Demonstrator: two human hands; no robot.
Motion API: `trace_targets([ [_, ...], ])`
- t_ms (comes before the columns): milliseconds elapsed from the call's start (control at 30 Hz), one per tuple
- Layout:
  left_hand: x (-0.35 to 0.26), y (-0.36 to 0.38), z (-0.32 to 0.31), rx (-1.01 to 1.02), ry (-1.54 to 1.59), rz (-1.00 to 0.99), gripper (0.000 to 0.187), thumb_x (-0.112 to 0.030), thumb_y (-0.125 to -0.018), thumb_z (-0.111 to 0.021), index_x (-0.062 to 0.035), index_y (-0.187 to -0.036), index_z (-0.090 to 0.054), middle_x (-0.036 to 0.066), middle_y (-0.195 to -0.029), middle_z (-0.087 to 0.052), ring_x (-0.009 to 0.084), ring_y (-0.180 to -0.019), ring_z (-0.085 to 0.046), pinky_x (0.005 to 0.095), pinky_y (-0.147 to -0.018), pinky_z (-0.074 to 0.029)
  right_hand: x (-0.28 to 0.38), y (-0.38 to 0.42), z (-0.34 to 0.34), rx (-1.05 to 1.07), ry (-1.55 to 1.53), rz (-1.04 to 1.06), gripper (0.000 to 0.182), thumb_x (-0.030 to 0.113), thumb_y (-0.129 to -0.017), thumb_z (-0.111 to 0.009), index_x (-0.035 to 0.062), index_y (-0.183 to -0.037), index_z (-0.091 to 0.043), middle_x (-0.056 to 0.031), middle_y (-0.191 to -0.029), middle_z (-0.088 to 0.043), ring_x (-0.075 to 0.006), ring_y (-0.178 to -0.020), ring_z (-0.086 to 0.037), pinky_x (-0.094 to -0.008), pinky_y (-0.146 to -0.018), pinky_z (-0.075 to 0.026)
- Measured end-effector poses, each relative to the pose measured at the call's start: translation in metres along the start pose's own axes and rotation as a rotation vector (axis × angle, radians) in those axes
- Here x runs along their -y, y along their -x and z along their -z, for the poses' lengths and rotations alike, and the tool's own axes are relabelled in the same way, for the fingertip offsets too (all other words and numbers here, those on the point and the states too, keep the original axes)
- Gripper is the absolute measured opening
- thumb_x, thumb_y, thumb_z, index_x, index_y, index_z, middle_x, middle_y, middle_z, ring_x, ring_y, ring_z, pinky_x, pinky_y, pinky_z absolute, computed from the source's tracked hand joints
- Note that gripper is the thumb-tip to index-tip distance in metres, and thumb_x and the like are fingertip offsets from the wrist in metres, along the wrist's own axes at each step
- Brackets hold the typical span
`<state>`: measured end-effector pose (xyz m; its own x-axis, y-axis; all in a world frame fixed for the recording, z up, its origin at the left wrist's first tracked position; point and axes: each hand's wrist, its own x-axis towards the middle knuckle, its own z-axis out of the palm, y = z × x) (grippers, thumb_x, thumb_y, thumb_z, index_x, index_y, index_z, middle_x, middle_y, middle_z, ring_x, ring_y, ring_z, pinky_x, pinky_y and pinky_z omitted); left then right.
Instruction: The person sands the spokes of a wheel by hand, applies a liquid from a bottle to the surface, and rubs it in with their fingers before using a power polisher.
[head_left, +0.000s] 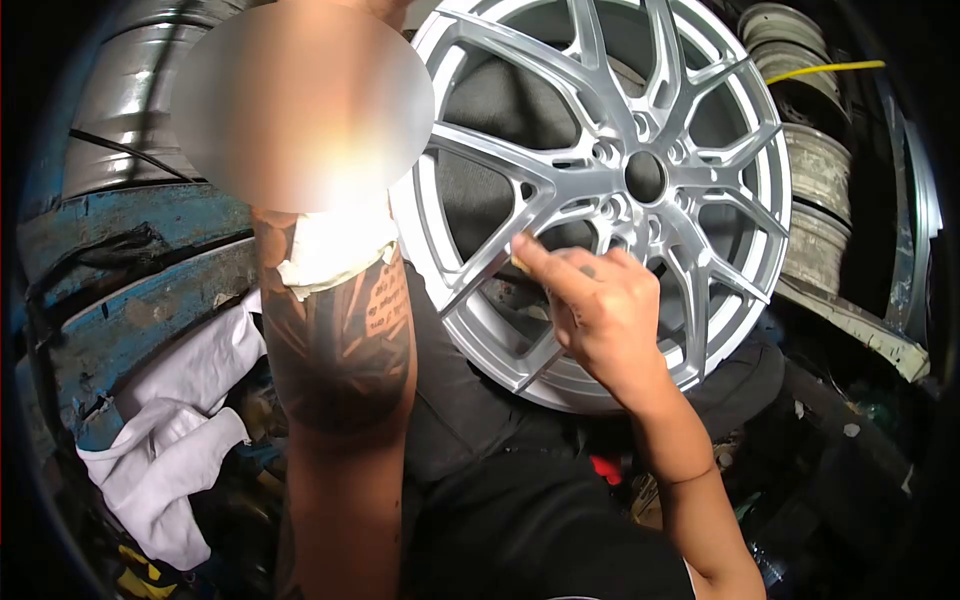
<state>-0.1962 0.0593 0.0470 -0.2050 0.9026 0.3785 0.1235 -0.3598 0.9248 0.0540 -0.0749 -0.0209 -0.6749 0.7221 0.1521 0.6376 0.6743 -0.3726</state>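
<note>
A silver multi-spoke alloy wheel (pixel 600 180) rests tilted across my lap, its round centre hole and several bolt holes facing me. My right hand (pixel 605 305) is closed over the lower left spokes, index finger and thumb at one spoke. A small yellowish edge shows under those fingertips; what it belongs to is too small to tell. My left forearm reaches up along the wheel's left side, with a whitish wrap (pixel 335 250) near the wrist. A blurred oval covers most of my left hand (pixel 385 12); only a bit of it shows by the rim's top left, fingers hidden.
At left, a white cloth (pixel 180 440) hangs by a worn blue metal frame (pixel 140 240), with shiny metal rims (pixel 140 90) behind it. Dusty steel rims (pixel 815 190) are stacked at right, a yellow strip (pixel 825 70) near them. Dark clutter lies below.
</note>
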Motion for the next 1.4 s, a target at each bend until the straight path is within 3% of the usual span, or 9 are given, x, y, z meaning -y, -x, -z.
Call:
trace_targets([
  [33, 0.001, 0.000, -0.002, 0.003, 0.006, 0.000, 0.030, -0.024, -0.101, -0.064, -0.0026, -0.121, -0.070, 0.006, -0.099, -0.071, 0.0109, -0.081, -0.066, 0.0245, -0.073, -0.053, -0.001, -0.001, -0.002, -0.093, -0.003, 0.011, 0.047, 0.000, -0.078, -0.073, 0.0176, -0.120, -0.076, -0.0008, -0.075, -0.068, -0.0198, -0.056, -0.058, -0.0312, -0.056, -0.041],
  [167, -0.001, -0.006, -0.002, -0.023, -0.037, 0.031, 0.030, -0.025, -0.100, -0.065, -0.0030, -0.121, -0.069, 0.005, -0.098, -0.071, 0.0099, -0.081, -0.066, 0.0236, -0.072, -0.052, -0.010, 0.007, -0.009, 0.100, 0.005, -0.032, 0.048, -0.002, -0.076, -0.073, 0.0167, -0.121, -0.076, 0.0007, -0.073, -0.065, -0.0210, -0.053, -0.056, -0.0338, -0.054, -0.041],
  [467, 0.005, -0.009, -0.005, 0.026, 0.013, 0.025, 0.032, -0.028, -0.099, -0.067, -0.0026, -0.118, -0.070, 0.005, -0.097, -0.072, 0.0100, -0.081, -0.066, 0.0238, -0.073, -0.053, -0.012, 0.013, -0.023, 0.040, 0.004, -0.027, 0.055, 0.005, -0.071, -0.070, 0.0156, -0.124, -0.075, 0.0003, -0.073, -0.064, -0.0223, -0.052, -0.058, -0.0350, -0.054, -0.046],
  [567, -0.003, 0.002, -0.008, -0.029, -0.056, 0.031, 0.032, -0.028, -0.099, -0.068, -0.0020, -0.117, -0.071, 0.005, -0.096, -0.072, 0.0104, -0.080, -0.066, 0.0243, -0.074, -0.052, -0.008, 0.006, -0.014, 0.063, -0.013, -0.058, 0.042, 0.004, -0.081, -0.075, 0.0185, -0.121, -0.076, -0.0010, -0.072, -0.065, -0.0234, -0.053, -0.057, -0.0354, -0.052, -0.045],
  [800, 0.001, 0.001, -0.009, 0.081, -0.065, -0.059, 0.033, -0.025, -0.094, -0.072, 0.0003, -0.115, -0.072, 0.005, -0.095, -0.071, 0.0125, -0.080, -0.067, 0.0273, -0.076, -0.053, -0.013, 0.012, -0.029, -0.021, -0.043, -0.041, 0.042, 0.000, -0.081, -0.074, 0.0194, -0.118, -0.077, -0.0019, -0.073, -0.067, -0.0239, -0.052, -0.059, -0.0361, -0.050, -0.045],
  [900, 0.001, 0.002, -0.011, 0.039, -0.144, -0.107, 0.033, -0.023, -0.093, -0.073, 0.0009, -0.115, -0.072, 0.005, -0.095, -0.071, 0.0125, -0.079, -0.066, 0.0275, -0.077, -0.053, -0.006, 0.008, -0.014, 0.088, 0.034, -0.057, 0.054, 0.001, -0.073, -0.069, 0.0167, -0.124, -0.075, -0.0002, -0.076, -0.067, -0.0243, -0.053, -0.058, -0.0378, -0.053, -0.048],
  [1133, 0.004, -0.003, -0.004, 0.063, -0.056, -0.052, 0.032, -0.022, -0.093, -0.073, 0.0004, -0.115, -0.072, 0.006, -0.097, -0.072, 0.0120, -0.080, -0.066, 0.0267, -0.077, -0.053, -0.014, 0.014, -0.034, -0.077, -0.014, 0.001, 0.052, 0.003, -0.072, -0.071, 0.0157, -0.122, -0.075, 0.0004, -0.072, -0.064, -0.0202, -0.054, -0.058, -0.0339, -0.053, -0.045],
  [1233, 0.001, -0.003, -0.008, 0.024, -0.121, -0.011, 0.031, -0.023, -0.094, -0.072, 0.0002, -0.115, -0.072, 0.006, -0.098, -0.072, 0.0117, -0.081, -0.066, 0.0263, -0.077, -0.053, 0.000, 0.010, 0.007, 0.130, 0.023, -0.073, 0.045, 0.000, -0.082, -0.074, 0.0164, -0.123, -0.076, -0.0017, -0.074, -0.067, -0.0218, -0.054, -0.058, -0.0328, -0.052, -0.045],
  [1400, 0.004, -0.010, -0.010, 0.005, -0.087, 0.114, 0.030, -0.023, -0.095, -0.071, 0.0001, -0.114, -0.072, 0.006, -0.099, -0.072, 0.0115, -0.081, -0.066, 0.0260, -0.077, -0.053, -0.001, 0.010, -0.017, 0.015, 0.060, -0.041, 0.047, 0.003, -0.078, -0.077, 0.0158, -0.123, -0.076, 0.0003, -0.069, -0.059, -0.0193, -0.054, -0.055, -0.0331, -0.052, -0.040],
])
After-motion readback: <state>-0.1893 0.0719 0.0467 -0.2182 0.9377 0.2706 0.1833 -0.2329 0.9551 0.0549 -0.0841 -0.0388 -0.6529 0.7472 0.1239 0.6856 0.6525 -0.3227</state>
